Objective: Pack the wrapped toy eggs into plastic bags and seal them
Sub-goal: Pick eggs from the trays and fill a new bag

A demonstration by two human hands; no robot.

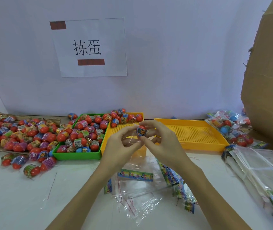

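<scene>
- Right fingers (145,138) pinch an egg (142,131) above the yellow tray (106,145).
- Left fingers (124,132) pinch a clear bag (133,138) just beside it, seemingly spreading its mouth for the egg.

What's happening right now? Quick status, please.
Right hand pinches wrapped egg. Left hand holds clear bag open. Nothing blocking.

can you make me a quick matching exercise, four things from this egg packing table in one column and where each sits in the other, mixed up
Things:
1. green plastic tray
2. near-empty yellow perforated tray
3. blue-wrapped red toy egg
4. brown cardboard box

Places:
A. far right edge
B. pinched between both hands
C. left of the hands, full of eggs
D. right of the hands

Pairs: 1-C, 2-D, 3-B, 4-A
</scene>
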